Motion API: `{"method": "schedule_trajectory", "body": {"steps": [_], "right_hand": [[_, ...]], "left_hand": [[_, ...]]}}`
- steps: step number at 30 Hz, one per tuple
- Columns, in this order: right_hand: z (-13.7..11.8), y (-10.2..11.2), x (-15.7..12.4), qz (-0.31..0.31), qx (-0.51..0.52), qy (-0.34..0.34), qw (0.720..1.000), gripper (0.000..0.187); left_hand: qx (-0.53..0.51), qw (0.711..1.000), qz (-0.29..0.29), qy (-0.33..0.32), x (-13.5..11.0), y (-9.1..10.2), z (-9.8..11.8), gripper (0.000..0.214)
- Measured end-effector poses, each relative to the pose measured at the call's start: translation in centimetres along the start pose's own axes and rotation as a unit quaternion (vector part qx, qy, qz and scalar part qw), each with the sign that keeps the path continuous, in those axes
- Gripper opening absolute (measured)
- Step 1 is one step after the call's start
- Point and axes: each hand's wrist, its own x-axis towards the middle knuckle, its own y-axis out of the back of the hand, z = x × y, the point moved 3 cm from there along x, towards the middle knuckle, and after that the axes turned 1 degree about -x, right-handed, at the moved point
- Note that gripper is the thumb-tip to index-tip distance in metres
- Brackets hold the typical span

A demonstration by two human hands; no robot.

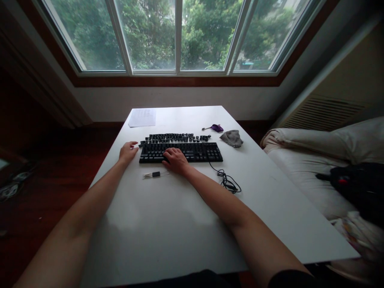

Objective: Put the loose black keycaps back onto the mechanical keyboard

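left hand (128, 151): open, fingers loosely spread, resting on the table (180, 224) just beside the left end of the keyboard (195, 152).
right hand (175, 159): knuckles up, fingers curled down onto the keyboard's front left part; whether it pinches anything i cannot tell.
keyboard: black, lying across the middle of the table, its cable (228, 182) bunched near its right end.
keycaps (177, 138): loose, in a row just behind the keyboard.
doing it well: judging by the pose, hold the keyboard's left end down with the free hand, work one key at a time, and keep the wrist clear of the wire tool (155, 174) in front.
containers: none in view; the keycaps lie straight on the table.
nearby: purple brush (216, 128), grey cloth (232, 138), sheet of paper (143, 117).
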Motion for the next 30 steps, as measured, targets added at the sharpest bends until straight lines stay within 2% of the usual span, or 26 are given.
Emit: {"method": "schedule_trajectory", "body": {"steps": [10, 15, 24, 30], "right_hand": [[1.4, -0.1, 0.3, -0.007, 0.008, 0.008, 1.0, 0.028], [1.2, -0.1, 0.2, 0.001, 0.003, 0.01, 1.0, 0.028], [0.4, -0.2, 0.1, 0.009, -0.005, -0.009, 1.0, 0.026], [0.0, -0.1, 0.0, 0.006, -0.009, -0.004, 1.0, 0.025]], "left_hand": [[0.069, 0.995, -0.033, -0.066, 1.9, -1.4, 0.6, 0.027], [0.115, 0.988, -0.019, -0.102, 1.9, -1.6, 0.8, 0.026], [0.159, 0.983, 0.029, -0.083, 1.0, -1.3, 0.6, 0.027], [0.109, 0.985, -0.001, -0.135, -1.1, -0.7, 2.5, 0.028]]}}
